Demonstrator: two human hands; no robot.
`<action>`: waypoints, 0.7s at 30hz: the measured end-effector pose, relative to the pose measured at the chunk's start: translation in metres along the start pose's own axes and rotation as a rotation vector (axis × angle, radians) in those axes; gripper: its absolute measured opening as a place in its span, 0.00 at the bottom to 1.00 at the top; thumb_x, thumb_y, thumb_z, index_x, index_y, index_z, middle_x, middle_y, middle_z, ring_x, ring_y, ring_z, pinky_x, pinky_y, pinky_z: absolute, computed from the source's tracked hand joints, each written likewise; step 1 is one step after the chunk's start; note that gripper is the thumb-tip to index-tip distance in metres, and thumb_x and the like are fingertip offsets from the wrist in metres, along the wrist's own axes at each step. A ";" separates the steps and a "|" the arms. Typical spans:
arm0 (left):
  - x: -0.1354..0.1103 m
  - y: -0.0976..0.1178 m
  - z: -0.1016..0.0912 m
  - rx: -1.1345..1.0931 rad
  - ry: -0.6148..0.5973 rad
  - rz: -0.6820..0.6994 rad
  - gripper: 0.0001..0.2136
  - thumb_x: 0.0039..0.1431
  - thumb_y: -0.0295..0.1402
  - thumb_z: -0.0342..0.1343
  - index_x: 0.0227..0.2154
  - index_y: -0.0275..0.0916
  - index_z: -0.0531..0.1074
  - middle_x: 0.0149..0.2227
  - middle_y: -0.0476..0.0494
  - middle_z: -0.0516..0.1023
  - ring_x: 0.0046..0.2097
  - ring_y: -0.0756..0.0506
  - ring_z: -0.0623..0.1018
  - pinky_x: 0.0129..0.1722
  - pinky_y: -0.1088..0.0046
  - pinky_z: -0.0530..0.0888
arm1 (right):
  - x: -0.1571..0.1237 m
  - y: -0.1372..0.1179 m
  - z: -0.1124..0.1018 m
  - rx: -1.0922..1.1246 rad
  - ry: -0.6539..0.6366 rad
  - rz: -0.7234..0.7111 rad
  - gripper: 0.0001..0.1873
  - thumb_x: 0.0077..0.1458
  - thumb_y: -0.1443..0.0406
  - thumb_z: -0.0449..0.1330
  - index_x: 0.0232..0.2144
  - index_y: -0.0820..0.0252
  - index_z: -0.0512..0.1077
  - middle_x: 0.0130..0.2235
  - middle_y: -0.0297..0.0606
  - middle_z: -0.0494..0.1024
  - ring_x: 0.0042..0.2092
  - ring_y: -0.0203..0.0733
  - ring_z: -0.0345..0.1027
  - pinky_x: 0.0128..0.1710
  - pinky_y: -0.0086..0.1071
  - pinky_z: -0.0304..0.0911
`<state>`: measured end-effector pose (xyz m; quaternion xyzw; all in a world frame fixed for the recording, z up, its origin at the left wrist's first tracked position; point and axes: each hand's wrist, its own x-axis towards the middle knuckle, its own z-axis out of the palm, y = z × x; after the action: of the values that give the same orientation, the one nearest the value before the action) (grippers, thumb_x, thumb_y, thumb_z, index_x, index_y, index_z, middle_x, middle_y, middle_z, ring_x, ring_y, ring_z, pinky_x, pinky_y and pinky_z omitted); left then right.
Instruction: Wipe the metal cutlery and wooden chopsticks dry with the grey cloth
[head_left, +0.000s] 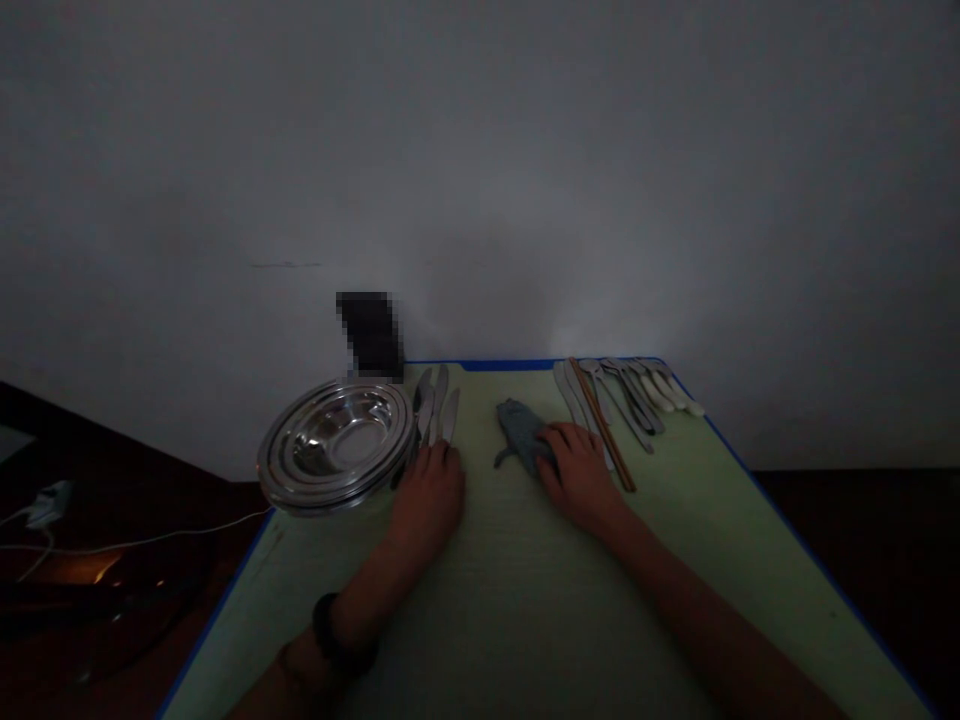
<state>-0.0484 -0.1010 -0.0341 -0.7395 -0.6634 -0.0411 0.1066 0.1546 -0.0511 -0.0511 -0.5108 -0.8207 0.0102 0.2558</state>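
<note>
My left hand (427, 495) lies on the green table top (510, 590), its fingertips touching the near ends of a few table knives (437, 405) laid side by side. The fingers look bent over the knife handles. My right hand (577, 470) rests with its fingers on a grey-blue cloth (521, 430) in the middle of the table. A stack of shiny steel plates (337, 455) sits just left of the knives, partly over the table's left edge.
A row of spoons, forks and wooden chopsticks (626, 400) lies at the far right of the table. A dark blurred object (371, 335) stands at the far edge against a grey wall. White cables (90, 545) run over a dark surface at left.
</note>
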 end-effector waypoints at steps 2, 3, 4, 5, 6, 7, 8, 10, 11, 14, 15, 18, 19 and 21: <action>-0.002 0.000 -0.001 -0.012 -0.027 0.029 0.14 0.59 0.25 0.42 0.45 0.29 0.68 0.49 0.32 0.70 0.48 0.37 0.70 0.47 0.60 0.68 | -0.001 0.001 -0.003 0.034 -0.069 -0.046 0.18 0.53 0.64 0.52 0.47 0.61 0.65 0.48 0.45 0.67 0.50 0.48 0.58 0.50 0.43 0.51; -0.002 0.001 -0.001 -0.020 -0.032 0.042 0.15 0.58 0.23 0.43 0.45 0.29 0.68 0.49 0.32 0.70 0.49 0.37 0.70 0.47 0.60 0.68 | -0.002 0.001 -0.005 0.043 -0.096 -0.060 0.20 0.51 0.65 0.53 0.48 0.61 0.65 0.48 0.45 0.67 0.50 0.49 0.58 0.51 0.43 0.51; -0.002 0.002 0.000 -0.029 -0.039 0.052 0.16 0.56 0.21 0.43 0.47 0.29 0.67 0.51 0.32 0.69 0.50 0.37 0.69 0.48 0.60 0.68 | -0.002 0.002 -0.005 0.048 -0.112 -0.068 0.22 0.49 0.65 0.55 0.49 0.62 0.65 0.49 0.45 0.67 0.51 0.49 0.57 0.51 0.43 0.51; -0.001 0.002 0.001 -0.039 -0.048 0.065 0.17 0.55 0.19 0.43 0.48 0.29 0.66 0.52 0.32 0.68 0.51 0.38 0.68 0.48 0.61 0.69 | -0.002 0.002 -0.005 0.050 -0.117 -0.071 0.24 0.48 0.65 0.56 0.50 0.62 0.64 0.50 0.46 0.67 0.51 0.50 0.57 0.52 0.44 0.51; 0.000 0.002 0.001 -0.053 -0.059 0.078 0.19 0.54 0.18 0.44 0.48 0.30 0.66 0.53 0.33 0.67 0.51 0.38 0.67 0.48 0.62 0.69 | -0.003 0.002 -0.005 0.050 -0.118 -0.073 0.26 0.47 0.66 0.56 0.50 0.62 0.64 0.50 0.46 0.66 0.52 0.50 0.57 0.52 0.44 0.50; 0.001 0.002 0.001 -0.067 -0.069 0.088 0.19 0.54 0.18 0.44 0.49 0.31 0.66 0.54 0.34 0.66 0.52 0.39 0.67 0.47 0.63 0.69 | -0.003 0.002 -0.004 0.049 -0.115 -0.074 0.26 0.47 0.66 0.56 0.51 0.62 0.64 0.50 0.46 0.66 0.52 0.50 0.57 0.53 0.44 0.50; 0.002 0.001 0.001 -0.081 -0.078 0.094 0.20 0.53 0.17 0.44 0.49 0.32 0.66 0.55 0.35 0.66 0.52 0.39 0.67 0.46 0.64 0.70 | -0.003 0.002 -0.003 0.048 -0.112 -0.074 0.25 0.47 0.67 0.55 0.51 0.62 0.64 0.50 0.45 0.67 0.52 0.49 0.57 0.53 0.43 0.51; 0.005 -0.001 0.001 -0.108 -0.086 0.094 0.20 0.54 0.18 0.44 0.50 0.33 0.65 0.54 0.36 0.67 0.52 0.39 0.67 0.45 0.64 0.71 | -0.003 0.003 -0.001 0.047 -0.107 -0.070 0.23 0.49 0.68 0.54 0.50 0.61 0.65 0.49 0.45 0.68 0.51 0.48 0.58 0.52 0.43 0.52; 0.005 -0.001 0.001 -0.120 -0.085 0.091 0.20 0.54 0.18 0.44 0.50 0.34 0.65 0.54 0.36 0.67 0.52 0.39 0.67 0.44 0.64 0.72 | -0.002 0.004 -0.001 0.050 -0.105 -0.066 0.21 0.50 0.68 0.53 0.49 0.61 0.66 0.49 0.44 0.68 0.50 0.48 0.58 0.52 0.42 0.52; 0.003 -0.001 0.002 -0.154 -0.070 0.092 0.19 0.55 0.20 0.44 0.50 0.33 0.64 0.53 0.36 0.67 0.52 0.40 0.67 0.47 0.63 0.71 | -0.002 0.005 0.000 0.073 -0.101 -0.063 0.20 0.52 0.69 0.52 0.48 0.60 0.67 0.48 0.43 0.69 0.50 0.48 0.59 0.51 0.42 0.53; 0.002 -0.001 0.002 -0.161 -0.063 0.095 0.19 0.56 0.21 0.44 0.51 0.33 0.63 0.54 0.37 0.67 0.53 0.40 0.67 0.48 0.63 0.70 | -0.002 0.005 0.000 0.080 -0.100 -0.062 0.19 0.52 0.69 0.52 0.48 0.60 0.67 0.48 0.43 0.69 0.50 0.48 0.59 0.51 0.43 0.54; 0.001 -0.002 -0.009 -0.201 -0.001 0.126 0.18 0.58 0.26 0.45 0.52 0.34 0.61 0.55 0.38 0.65 0.55 0.41 0.65 0.53 0.62 0.66 | -0.002 0.005 0.000 0.092 -0.106 -0.057 0.19 0.52 0.69 0.52 0.48 0.61 0.67 0.48 0.44 0.69 0.49 0.48 0.59 0.50 0.44 0.54; 0.003 -0.005 -0.017 -0.223 0.039 0.139 0.18 0.58 0.27 0.45 0.52 0.34 0.61 0.55 0.38 0.64 0.56 0.41 0.64 0.54 0.61 0.64 | -0.002 0.005 0.001 0.095 -0.110 -0.056 0.19 0.51 0.69 0.53 0.48 0.61 0.67 0.48 0.44 0.69 0.49 0.48 0.59 0.50 0.44 0.55; 0.015 -0.020 -0.038 -0.271 0.147 0.135 0.19 0.58 0.30 0.47 0.52 0.34 0.60 0.55 0.37 0.64 0.56 0.40 0.63 0.56 0.60 0.62 | -0.002 0.005 0.002 0.100 -0.113 -0.061 0.20 0.51 0.69 0.53 0.48 0.61 0.66 0.47 0.45 0.69 0.49 0.49 0.59 0.49 0.44 0.55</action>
<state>-0.0637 -0.0928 0.0079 -0.7851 -0.5909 -0.1770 0.0568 0.1586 -0.0501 -0.0553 -0.4710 -0.8473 0.0720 0.2346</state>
